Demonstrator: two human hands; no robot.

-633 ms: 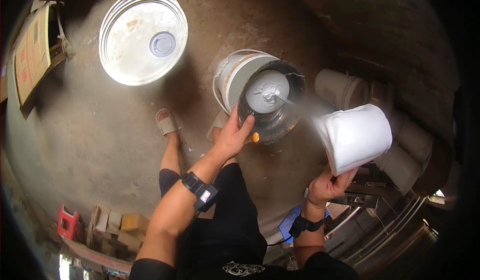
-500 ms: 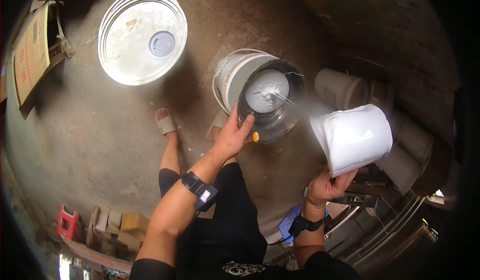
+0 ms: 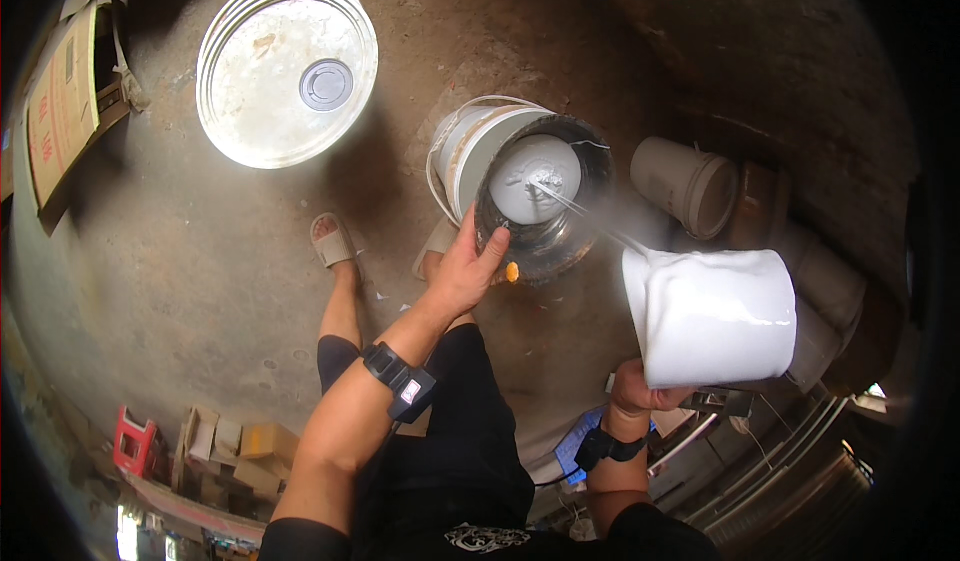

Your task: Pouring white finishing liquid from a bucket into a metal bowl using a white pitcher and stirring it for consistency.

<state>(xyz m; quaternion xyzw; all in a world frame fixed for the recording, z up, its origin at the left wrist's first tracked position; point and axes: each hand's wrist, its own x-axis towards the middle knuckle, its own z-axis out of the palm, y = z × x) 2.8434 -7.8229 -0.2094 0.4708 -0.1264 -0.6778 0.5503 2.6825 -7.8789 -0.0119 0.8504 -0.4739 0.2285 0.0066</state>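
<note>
While the right hand (image 3: 640, 393) grips a white container (image 3: 712, 316) from below and holds it tipped on its side, a thin white stream (image 3: 575, 206) runs from its lip across to the dark-rimmed round vessel (image 3: 545, 206) on the floor. That vessel sits against a white bucket (image 3: 470, 151) and already shows a pale pool of liquid inside, so some of the pour appears done; how much is left in the tipped container cannot be told, since its mouth faces away. The thinness of the stream suggests a slow pour or one close to its end, though that is a judgement only. The left hand (image 3: 468, 269) lies with fingers spread on the near rim of the dark vessel, apparently steadying it, and holds nothing. A small orange object (image 3: 512, 272) lies just beside that hand at the vessel's foot. Well apart on the concrete floor (image 3: 200, 261) lies a large round lid (image 3: 287, 66), off its bucket. More pale buckets (image 3: 690, 186) lie stacked on their sides near the wall, behind the tipped container.
</note>
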